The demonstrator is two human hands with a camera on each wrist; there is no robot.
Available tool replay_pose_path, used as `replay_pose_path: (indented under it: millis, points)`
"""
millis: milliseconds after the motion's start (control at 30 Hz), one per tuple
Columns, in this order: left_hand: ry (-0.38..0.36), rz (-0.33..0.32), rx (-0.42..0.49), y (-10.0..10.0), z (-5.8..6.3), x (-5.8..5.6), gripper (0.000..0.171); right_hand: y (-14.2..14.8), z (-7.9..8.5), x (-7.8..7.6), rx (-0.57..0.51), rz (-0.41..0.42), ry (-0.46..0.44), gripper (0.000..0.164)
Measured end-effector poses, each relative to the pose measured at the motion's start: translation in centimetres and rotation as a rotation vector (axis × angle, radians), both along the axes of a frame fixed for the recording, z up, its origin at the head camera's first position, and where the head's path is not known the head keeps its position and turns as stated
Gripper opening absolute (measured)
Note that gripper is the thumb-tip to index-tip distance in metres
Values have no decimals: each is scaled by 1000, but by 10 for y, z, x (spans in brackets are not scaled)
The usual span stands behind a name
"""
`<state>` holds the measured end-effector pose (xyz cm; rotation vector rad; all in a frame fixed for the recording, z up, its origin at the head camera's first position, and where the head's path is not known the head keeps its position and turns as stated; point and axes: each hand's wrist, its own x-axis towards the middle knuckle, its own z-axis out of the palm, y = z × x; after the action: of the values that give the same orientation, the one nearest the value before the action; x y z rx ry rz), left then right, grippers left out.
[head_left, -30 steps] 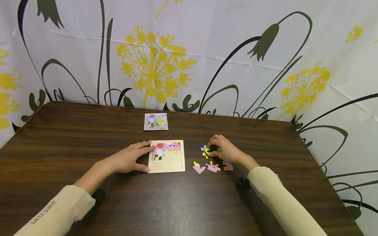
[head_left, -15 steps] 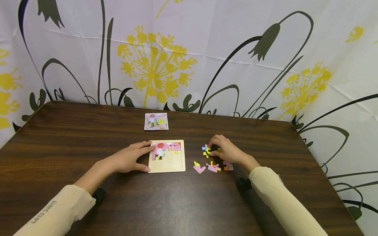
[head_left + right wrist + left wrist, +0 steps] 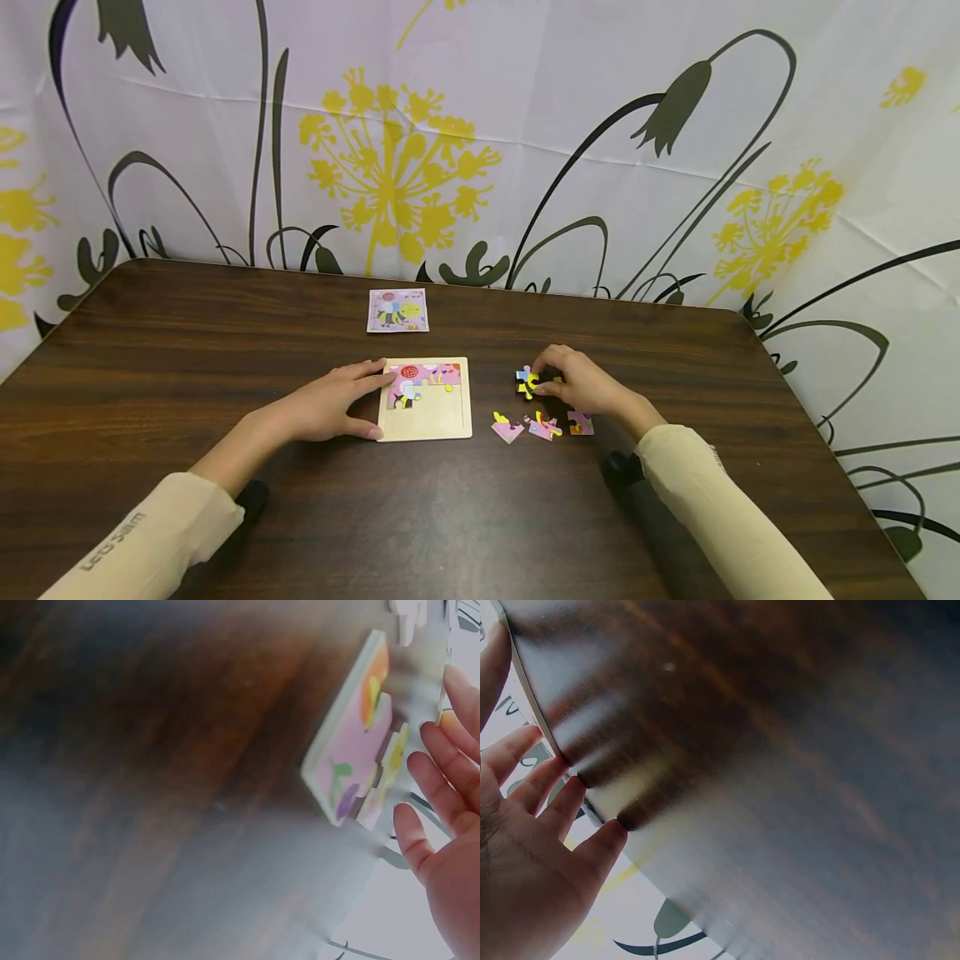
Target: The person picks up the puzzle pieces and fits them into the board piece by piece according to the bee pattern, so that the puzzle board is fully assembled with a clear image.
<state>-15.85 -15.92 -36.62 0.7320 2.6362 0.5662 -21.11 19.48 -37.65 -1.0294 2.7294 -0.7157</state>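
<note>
A shallow wooden puzzle tray lies on the table with pink pieces fitted along its top and left. My left hand rests at the tray's left side, thumb at the lower corner and fingers over the upper left edge. In the left wrist view its fingers are spread and fairly straight. My right hand pinches a yellow, black and blue jigsaw piece between thumb and fingertips, low over the table. Below it lie loose jigsaw pieces: a pink and yellow one, a pink and red one and a pink and orange one.
A square picture card of a bee lies behind the tray. The dark wooden table ends at a flower-printed curtain. Another jigsaw piece is mostly hidden behind the right hand.
The yellow, black and blue jigsaw piece has shifted slightly right and turned a little in my right hand's fingers. My left hand and the tray stay in place.
</note>
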Motion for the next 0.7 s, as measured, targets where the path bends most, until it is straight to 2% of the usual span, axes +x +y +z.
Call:
replay_pose_path:
  millis: [433,700]
  points:
    - [-8,4,4,1,1,1,80,-12,13,1,-84,-20,-33,20]
    - [-13,3,8,1,2,1,80,-30,15,1,-113,9,-22,21]
